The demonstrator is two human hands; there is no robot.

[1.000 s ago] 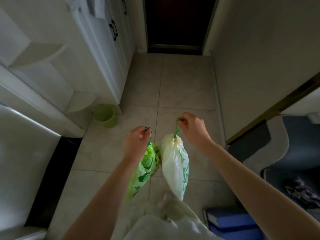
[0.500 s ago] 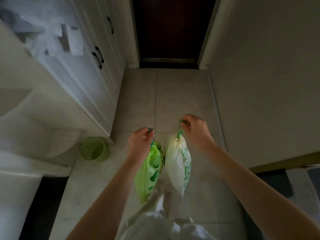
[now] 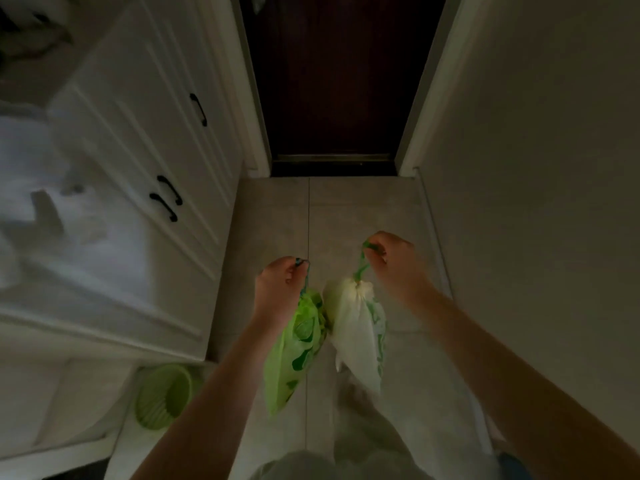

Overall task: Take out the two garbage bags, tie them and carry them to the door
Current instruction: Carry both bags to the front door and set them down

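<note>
My left hand (image 3: pixel 278 292) is closed on the drawstring of a bright green garbage bag (image 3: pixel 296 348) that hangs below it. My right hand (image 3: pixel 391 261) pinches the green drawstring of a white garbage bag (image 3: pixel 356 334) with green print, tied at its neck. Both bags dangle side by side above the tiled floor, touching each other. The dark brown door (image 3: pixel 337 77) stands closed straight ahead at the end of the hallway.
A white cabinet (image 3: pixel 145 161) with black handles lines the left side. A small green bin (image 3: pixel 162 394) stands on the floor beside its near end. A plain wall (image 3: pixel 536 168) runs along the right. Pale floor tiles (image 3: pixel 346 209) lie between me and the door.
The view has advanced down the hallway: the door is larger and closer, and the green bin has slid down to the lower left. Both hands keep holding the bags.
</note>
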